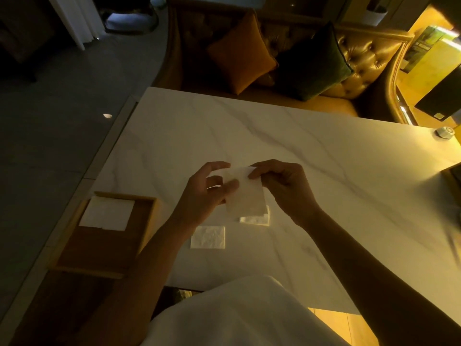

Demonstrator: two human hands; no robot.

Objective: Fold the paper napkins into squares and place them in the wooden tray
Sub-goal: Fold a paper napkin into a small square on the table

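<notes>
A white paper napkin (245,194) hangs above the marble table (299,158), held by both hands. My left hand (207,188) pinches its left edge and my right hand (282,186) pinches its top right corner. Under it, partly hidden, lies a small stack of napkins (257,218). A folded square napkin (207,237) rests flat on the table near my left forearm. The wooden tray (99,248) sits at the table's left edge with one folded napkin (107,213) in its far end.
A small round object (445,133) stands at the table's far right corner. Behind the table is a tufted bench with an orange cushion (239,53) and a dark green cushion (314,63). A dark floor lies to the left.
</notes>
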